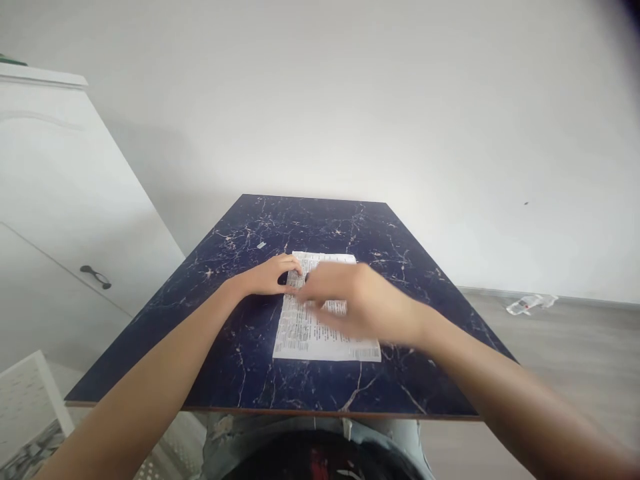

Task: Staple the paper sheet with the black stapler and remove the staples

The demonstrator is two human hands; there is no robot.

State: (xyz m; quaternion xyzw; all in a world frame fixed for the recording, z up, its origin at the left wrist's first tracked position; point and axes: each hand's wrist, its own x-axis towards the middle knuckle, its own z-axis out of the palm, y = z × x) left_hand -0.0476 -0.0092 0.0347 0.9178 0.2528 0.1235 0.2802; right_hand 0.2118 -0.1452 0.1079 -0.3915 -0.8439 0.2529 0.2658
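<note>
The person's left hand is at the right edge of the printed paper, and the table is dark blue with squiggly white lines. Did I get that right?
Almost! The head view shows the left hand at the left edge of the printed paper, not the right edge. The table is indeed dark blue with squiggly white lines.

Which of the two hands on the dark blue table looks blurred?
The right hand, in view over the printed sheet's middle and right side. The left hand, at the sheet's left edge, looks sharper.
</note>
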